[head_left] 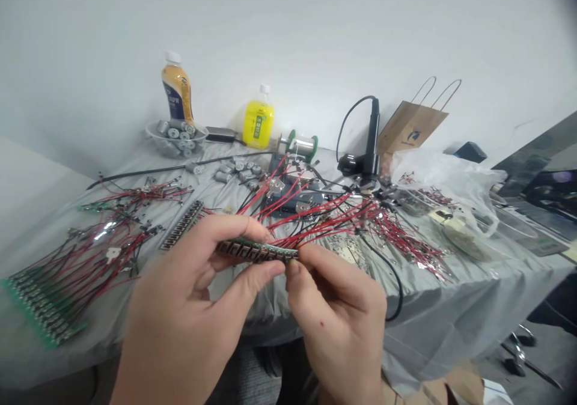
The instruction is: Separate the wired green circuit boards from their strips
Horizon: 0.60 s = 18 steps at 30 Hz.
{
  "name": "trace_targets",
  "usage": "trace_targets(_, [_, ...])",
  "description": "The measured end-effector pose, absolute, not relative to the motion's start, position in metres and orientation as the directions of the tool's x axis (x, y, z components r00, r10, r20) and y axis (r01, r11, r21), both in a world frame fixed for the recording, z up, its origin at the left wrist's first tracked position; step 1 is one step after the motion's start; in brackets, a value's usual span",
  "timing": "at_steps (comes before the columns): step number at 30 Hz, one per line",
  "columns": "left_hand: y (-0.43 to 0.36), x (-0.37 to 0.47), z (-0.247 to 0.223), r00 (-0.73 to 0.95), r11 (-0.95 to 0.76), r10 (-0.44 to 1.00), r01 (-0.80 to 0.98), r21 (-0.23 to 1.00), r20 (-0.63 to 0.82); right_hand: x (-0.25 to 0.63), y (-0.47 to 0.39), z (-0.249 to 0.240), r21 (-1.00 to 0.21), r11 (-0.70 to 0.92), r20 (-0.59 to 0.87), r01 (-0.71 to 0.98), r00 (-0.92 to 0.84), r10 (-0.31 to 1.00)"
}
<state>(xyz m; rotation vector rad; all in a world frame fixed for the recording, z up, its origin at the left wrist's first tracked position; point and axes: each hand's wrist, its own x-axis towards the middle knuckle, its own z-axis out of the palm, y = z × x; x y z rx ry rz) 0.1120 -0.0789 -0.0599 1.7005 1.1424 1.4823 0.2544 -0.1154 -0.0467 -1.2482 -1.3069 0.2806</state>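
Hands point(252, 309) pinch what looks like a component strip point(255, 251).

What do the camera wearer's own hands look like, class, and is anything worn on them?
Both the left hand and the right hand are bare: no gloves, and no rings on the fingers that show. A small spot marks the right one, behind the thumb. No sleeve, watch or cable shows before the picture's lower edge cuts them off.
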Motion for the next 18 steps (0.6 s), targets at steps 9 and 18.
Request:
trace_targets(9, [-0.0772,0.1126,-0.0568,-0.048,-0.401,0.908,0.185,0.897,0.416,0.2592,-0.1188,-0.0435,-0.801,0.407,0.540,0.440,0.237,0.808])
trace_targets(18, [-0.0797,0.1142,-0.0517,-0.020,-0.433,0.890,0.270,0.860,0.455,0.2552,-0.1138,-0.0501,-0.711,0.418,0.646,0.566,0.290,0.706])
